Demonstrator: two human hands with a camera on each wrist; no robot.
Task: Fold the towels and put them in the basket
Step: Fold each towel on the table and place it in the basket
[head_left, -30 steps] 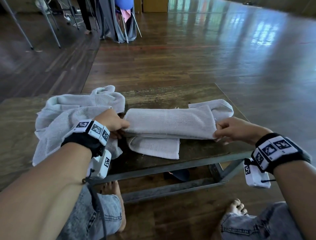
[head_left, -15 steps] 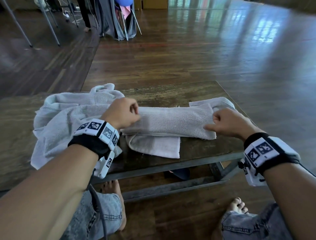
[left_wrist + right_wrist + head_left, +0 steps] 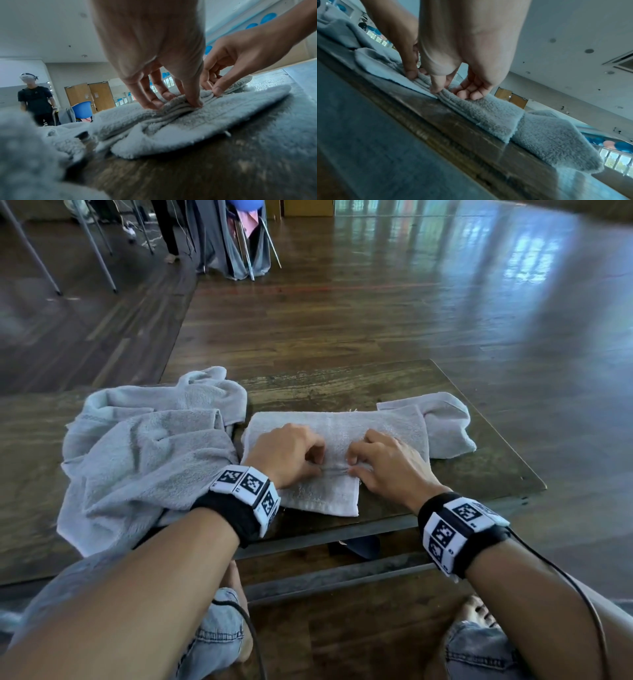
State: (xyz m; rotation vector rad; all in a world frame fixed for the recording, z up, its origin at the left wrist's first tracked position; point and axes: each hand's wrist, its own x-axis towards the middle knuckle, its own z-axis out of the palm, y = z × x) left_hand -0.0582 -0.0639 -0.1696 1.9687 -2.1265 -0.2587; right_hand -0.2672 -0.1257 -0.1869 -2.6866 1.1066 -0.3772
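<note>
Head view: left hand (image 3: 286, 453) and right hand (image 3: 383, 465) side by side, each pinching the near fold of a half-folded grey towel (image 3: 376, 424) on a wooden table (image 3: 479, 474); crumpled towels (image 3: 144, 453) heaped just left.

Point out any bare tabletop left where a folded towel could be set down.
Bare wood shows behind the half-folded towel up to the table's far edge, and along the right front corner beyond the right hand. The left side is buried under the crumpled towels; the left hand and the right crowd the middle.
</note>
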